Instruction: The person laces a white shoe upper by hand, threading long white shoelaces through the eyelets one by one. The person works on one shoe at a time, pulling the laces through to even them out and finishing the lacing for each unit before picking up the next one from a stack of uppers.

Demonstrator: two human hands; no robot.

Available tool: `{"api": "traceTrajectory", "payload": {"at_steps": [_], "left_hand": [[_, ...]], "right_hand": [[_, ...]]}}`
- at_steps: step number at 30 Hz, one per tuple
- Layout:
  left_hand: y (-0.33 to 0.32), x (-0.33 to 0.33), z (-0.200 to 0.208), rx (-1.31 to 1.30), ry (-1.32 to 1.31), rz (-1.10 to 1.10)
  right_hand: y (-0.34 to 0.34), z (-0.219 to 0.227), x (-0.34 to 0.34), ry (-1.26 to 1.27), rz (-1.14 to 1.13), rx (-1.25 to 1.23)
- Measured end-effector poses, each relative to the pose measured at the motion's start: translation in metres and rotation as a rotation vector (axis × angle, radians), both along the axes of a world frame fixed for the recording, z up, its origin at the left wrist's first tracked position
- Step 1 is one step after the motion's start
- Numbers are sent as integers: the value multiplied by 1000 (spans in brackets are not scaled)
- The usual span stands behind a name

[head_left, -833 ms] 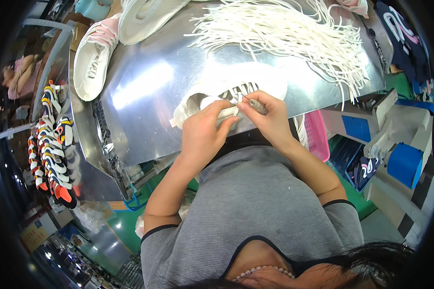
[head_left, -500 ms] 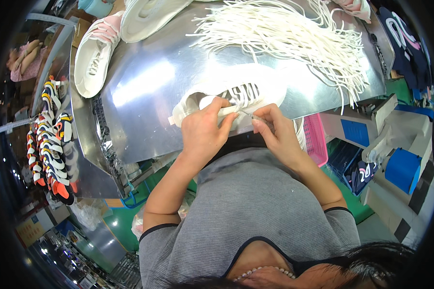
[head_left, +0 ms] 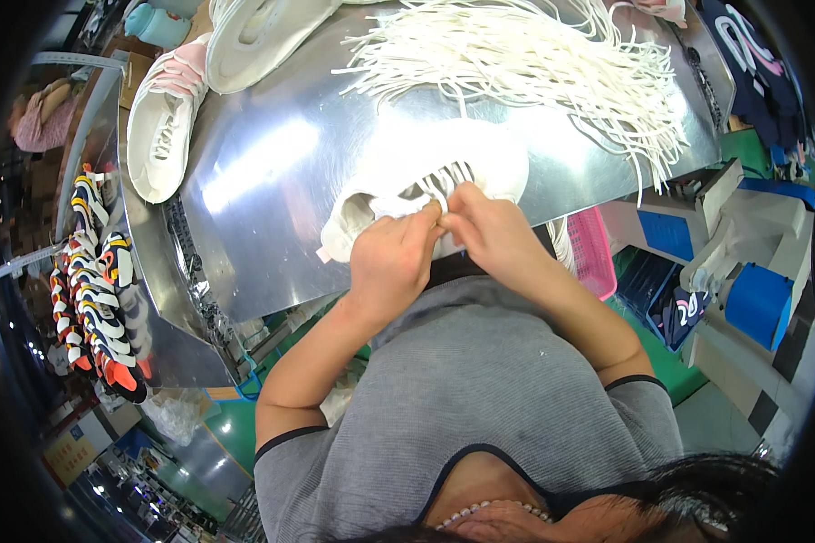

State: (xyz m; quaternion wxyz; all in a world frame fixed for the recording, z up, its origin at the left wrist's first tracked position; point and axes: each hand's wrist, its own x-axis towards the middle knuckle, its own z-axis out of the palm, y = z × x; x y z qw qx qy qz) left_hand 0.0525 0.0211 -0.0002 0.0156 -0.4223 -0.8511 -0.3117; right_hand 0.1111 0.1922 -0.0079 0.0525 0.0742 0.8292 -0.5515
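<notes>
A white sneaker (head_left: 493,158) lies on its side at the near edge of the metal table, toe to the right and collar to the left. White shoelace (head_left: 445,179) runs in rows across its opening. My left hand (head_left: 389,255) is closed on the shoe's near side, below the tongue, thumb and fingers pressed together. Right against it, my right hand (head_left: 489,233) pinches at the near eyelet row, on what looks like the lace's end. The fingers cover the pinched part. Beyond the shoe spreads a large heap of loose white shoelaces (head_left: 516,63).
A white sneaker with pink lining (head_left: 161,127) and an upturned white shoe (head_left: 267,41) lie at the far left. Many multicoloured shoes (head_left: 95,290) stand in rows further left. A pink basket (head_left: 593,253) sits below the table's right edge, beside grey-and-blue equipment (head_left: 756,303).
My right hand has moved left until its fingers meet my left hand's. The thin strand that showed between them is now hidden. My view has shifted slightly.
</notes>
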Motion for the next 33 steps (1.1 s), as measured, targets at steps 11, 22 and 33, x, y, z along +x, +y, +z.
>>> {"api": "traceTrajectory", "payload": {"at_steps": [11,22,33], "left_hand": [[-23,-57,34,-173,-1171,-181],[-7,-67,43,-530,-527,-387],[-16,-31,30,-170,-301,55]], "right_hand": [[30,-22,-33,312,-256,-162],[23,-23,-27,288,-294,-10],[47,-18,-17,591,351,188]]}}
